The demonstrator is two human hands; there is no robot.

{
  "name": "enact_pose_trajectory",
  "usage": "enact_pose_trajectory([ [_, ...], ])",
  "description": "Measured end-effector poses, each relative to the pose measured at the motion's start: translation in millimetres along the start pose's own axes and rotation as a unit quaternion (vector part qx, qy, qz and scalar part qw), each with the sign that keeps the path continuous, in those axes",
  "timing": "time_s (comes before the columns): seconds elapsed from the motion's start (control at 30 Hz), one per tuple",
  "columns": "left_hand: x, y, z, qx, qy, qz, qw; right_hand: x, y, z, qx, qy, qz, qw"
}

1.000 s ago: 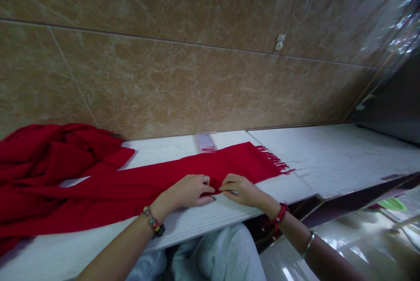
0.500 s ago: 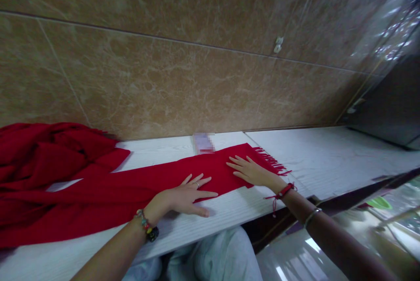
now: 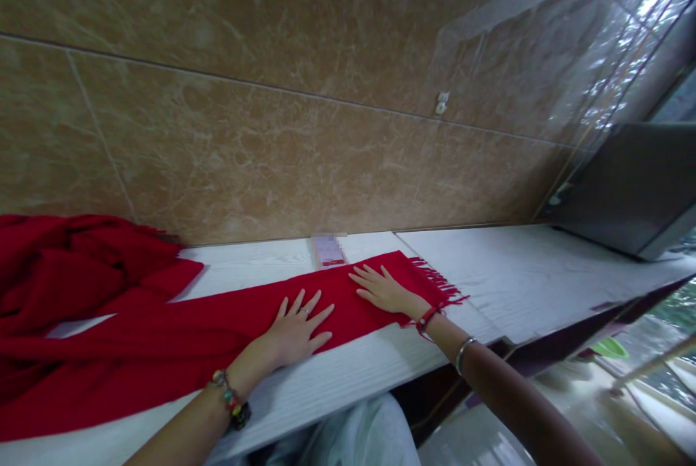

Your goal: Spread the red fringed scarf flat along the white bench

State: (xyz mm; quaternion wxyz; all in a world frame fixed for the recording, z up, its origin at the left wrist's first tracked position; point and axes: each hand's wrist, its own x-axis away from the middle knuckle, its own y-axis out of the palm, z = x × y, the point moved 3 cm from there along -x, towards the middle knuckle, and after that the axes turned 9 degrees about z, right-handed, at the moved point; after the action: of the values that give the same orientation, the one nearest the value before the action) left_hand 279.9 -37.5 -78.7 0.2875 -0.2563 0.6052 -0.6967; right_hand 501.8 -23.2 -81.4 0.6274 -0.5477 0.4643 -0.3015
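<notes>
A red scarf [image 3: 217, 314] stretches across the white tabletop, its fringed end on the right and a crumpled heap of it, or of more red cloth, on the left. My left hand [image 3: 296, 328] lies on the scarf's middle stretch, fingers spread, palm down, with a ring and a beaded bracelet. Farther right, my right hand [image 3: 383, 290] rests flat on the cloth close to the fringe [image 3: 438, 279]. A red cord and a silver bangle circle that arm. Neither hand grips anything.
A small pale purple packet [image 3: 328, 251], partly blurred, lies between scarf and wall. The brown marbled tile wall [image 3: 261, 147] rises along the table's [image 3: 522, 256] back edge. A dark grey box-like object [image 3: 631, 187] stands at the far right. My knee [image 3: 364, 430] is below the front edge.
My left hand has shifted left along the scarf and its fingers are spread wider. My right hand stays flat near the fringe. The camera view has turned somewhat rightward and up.
</notes>
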Motion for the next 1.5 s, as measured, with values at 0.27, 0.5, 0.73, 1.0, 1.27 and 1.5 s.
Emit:
enact_pose_trajectory([
  [0.27, -1.2, -0.5, -2.0, 0.008, -0.018, -0.001, 1.000, 49.0, -3.6, 110.0, 0.050, 0.167, 0.009, 0.985],
  [0.5, 1.3, -2.7, -3.0, 0.014, -0.084, -0.003, 0.996, 18.9, -15.0, 78.7, 0.045, 0.126, 0.081, 0.988],
  [0.73, 2.8, -4.2, -1.3, 0.025, -0.104, -0.009, 0.994, 3.0, 12.8, 47.9, 0.026, 0.087, 0.046, 0.995],
  [1.0, 0.9, -9.7, -0.4, 0.004, -0.035, 0.046, 0.998, 42.9, -15.9, 80.8, 0.025, 0.126, 0.106, 0.986],
  [1.27, 10.6, -29.7, 20.5, -0.038, 0.173, 0.092, 0.980, 75.5, -48.4, -8.6, -0.018, -0.070, 0.041, 0.997],
  [1.5, 13.9, -35.3, 18.3, -0.045, 0.183, 0.071, 0.979, 73.8, -38.6, -22.6, 0.095, -0.074, 0.047, 0.992],
])
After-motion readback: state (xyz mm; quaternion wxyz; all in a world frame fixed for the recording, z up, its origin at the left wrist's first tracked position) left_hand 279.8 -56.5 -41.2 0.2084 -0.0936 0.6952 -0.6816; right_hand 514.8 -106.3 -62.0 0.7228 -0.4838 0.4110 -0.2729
